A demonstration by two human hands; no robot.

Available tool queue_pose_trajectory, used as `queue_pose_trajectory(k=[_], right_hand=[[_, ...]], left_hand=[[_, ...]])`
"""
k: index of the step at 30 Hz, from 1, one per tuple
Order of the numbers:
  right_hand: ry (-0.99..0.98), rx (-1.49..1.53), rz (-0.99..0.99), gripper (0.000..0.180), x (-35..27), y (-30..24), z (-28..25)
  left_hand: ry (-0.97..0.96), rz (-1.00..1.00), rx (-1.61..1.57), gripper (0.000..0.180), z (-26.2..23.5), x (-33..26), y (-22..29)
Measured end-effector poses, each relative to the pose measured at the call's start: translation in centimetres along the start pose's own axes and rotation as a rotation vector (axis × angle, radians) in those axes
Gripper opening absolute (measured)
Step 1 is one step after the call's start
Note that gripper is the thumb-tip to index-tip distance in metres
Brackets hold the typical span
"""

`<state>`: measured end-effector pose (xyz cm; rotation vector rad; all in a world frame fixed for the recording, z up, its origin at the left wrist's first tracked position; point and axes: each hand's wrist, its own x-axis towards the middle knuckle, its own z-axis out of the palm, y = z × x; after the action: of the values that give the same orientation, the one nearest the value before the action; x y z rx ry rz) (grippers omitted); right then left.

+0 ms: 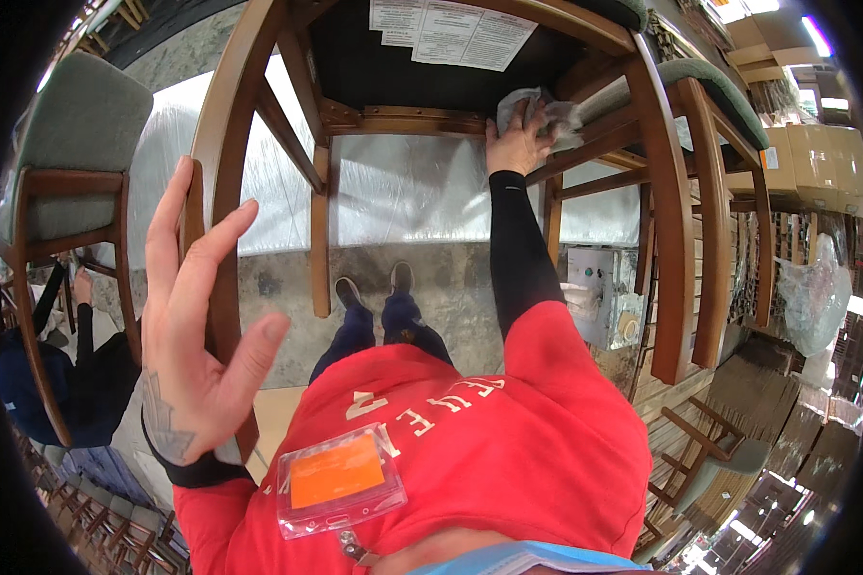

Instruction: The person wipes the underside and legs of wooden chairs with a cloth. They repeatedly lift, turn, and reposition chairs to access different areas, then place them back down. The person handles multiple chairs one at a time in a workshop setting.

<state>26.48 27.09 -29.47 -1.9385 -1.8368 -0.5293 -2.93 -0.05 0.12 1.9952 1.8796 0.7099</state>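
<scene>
A wooden chair is turned so that its dark underside, with white paper labels, faces me. My right hand is stretched out to the chair's inner right corner, with its fingers closed over a crumpled pale cloth. That cloth touches the wood near the seat frame. My left hand is raised beside the chair's left leg, fingers spread and nothing in them. Its fingertips are close to the wood; whether they touch it is hard to tell.
Behind the chair stretches a pale surface under plastic film. Another upholstered chair stands left, near a person in dark clothes. More chairs crowd the right, with cardboard boxes beyond. A grey control box sits below them.
</scene>
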Motion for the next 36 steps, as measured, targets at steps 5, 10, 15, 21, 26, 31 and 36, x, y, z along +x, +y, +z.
queue_pose_trajectory(k=[5,10,15,21,26,31,36], right_hand=[[-0.302,0.256,0.155,0.055,-3.2,0.6,3.6],[-0.179,0.305,0.099,0.064,-1.8,1.0,2.4],[-0.369,0.204,0.048,0.066,-2.8,0.5,3.6],[-0.376,0.229,-0.048,0.065,-1.4,2.2,3.3],[-0.3,0.307,0.02,0.062,-3.8,1.2,4.2],[-0.13,0.526,0.182,0.065,-3.0,0.2,3.1],[-0.061,0.445,0.207,0.076,-5.7,-0.1,5.0]], left_hand=[[-0.008,0.08,-0.047,0.064,-0.1,0.3,-0.6],[-0.017,0.082,-0.009,0.063,0.0,0.0,-1.0],[-0.059,0.043,-0.019,0.063,-0.3,0.5,-0.2],[-0.081,-0.03,0.003,0.061,-0.6,0.4,0.3],[-0.117,-0.024,0.01,0.064,-0.9,0.9,0.7],[-0.037,-0.064,0.014,0.06,-0.3,0.7,0.7],[-0.093,-0.076,0.026,0.061,-0.6,0.6,0.6]])
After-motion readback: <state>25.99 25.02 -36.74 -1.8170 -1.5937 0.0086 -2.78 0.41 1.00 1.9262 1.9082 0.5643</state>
